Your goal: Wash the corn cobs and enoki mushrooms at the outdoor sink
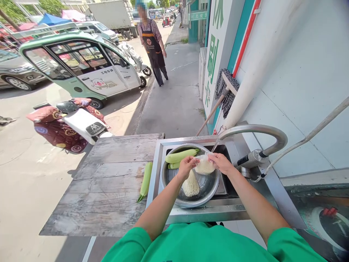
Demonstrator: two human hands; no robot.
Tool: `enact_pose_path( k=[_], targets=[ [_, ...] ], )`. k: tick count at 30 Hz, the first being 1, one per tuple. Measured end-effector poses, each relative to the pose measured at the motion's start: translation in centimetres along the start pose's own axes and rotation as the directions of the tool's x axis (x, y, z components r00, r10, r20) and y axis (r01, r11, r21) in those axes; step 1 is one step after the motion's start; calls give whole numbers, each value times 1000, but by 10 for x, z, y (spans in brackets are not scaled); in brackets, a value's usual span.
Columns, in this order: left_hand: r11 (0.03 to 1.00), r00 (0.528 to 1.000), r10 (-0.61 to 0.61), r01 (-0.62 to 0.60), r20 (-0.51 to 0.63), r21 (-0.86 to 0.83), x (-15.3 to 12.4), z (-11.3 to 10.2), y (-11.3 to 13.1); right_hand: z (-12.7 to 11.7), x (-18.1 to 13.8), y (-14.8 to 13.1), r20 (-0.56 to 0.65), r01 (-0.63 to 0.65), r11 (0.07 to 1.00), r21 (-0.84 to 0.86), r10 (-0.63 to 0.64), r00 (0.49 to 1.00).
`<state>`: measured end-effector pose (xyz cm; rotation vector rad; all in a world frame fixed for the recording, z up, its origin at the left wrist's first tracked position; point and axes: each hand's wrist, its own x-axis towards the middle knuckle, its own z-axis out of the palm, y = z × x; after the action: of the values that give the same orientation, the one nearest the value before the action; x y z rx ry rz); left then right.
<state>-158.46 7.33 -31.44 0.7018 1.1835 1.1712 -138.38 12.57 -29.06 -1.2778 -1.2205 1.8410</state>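
Note:
My left hand [188, 166] and my right hand [221, 163] are both closed, pinching the top edges of a clear plastic bag [205, 166] between them. Something pale, perhaps more enoki, shows inside it. The bag hangs over a round metal basin [164, 182] set in the sink. Below my left hand, a bunch of what looks like enoki mushrooms [191, 186] lies in the basin. Two light green zucchini [178, 157] rest at its far left side, the lower one partly hidden. Water runs from the curved faucet [256, 128] just beyond my right hand.
Left of the sink [156, 174], another zucchini [146, 180] lies on a weathered wooden table [109, 178]. A mop [226, 91] leans by the wall. A person in an apron [151, 40] is on the pavement. A scooter [79, 123] and a three-wheeler [81, 69] stand left.

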Motion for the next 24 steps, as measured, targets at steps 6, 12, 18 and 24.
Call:
enact_pose_path(
  k=[6, 12, 18, 24],
  targets=[
    [779, 882, -454, 462, 126, -424, 4, 30, 48, 1, 0, 20, -195, 168, 946, 277, -116, 974],
    [615, 762, -600, 633, 241, -470, 12, 51, 82, 48, -1, 63, 17, -59, 830, 555, 59, 998],
    [559, 710, -648, 690, 276, -460, -2, 42, 106, 60, -8, 70, 156, -112, 800, 589, 24, 987],
    [908, 914, -404, 406, 39, -101, -4, 2, 138, 50, -8, 65, 166, -153, 749, 645, 59, 984]
  ],
)
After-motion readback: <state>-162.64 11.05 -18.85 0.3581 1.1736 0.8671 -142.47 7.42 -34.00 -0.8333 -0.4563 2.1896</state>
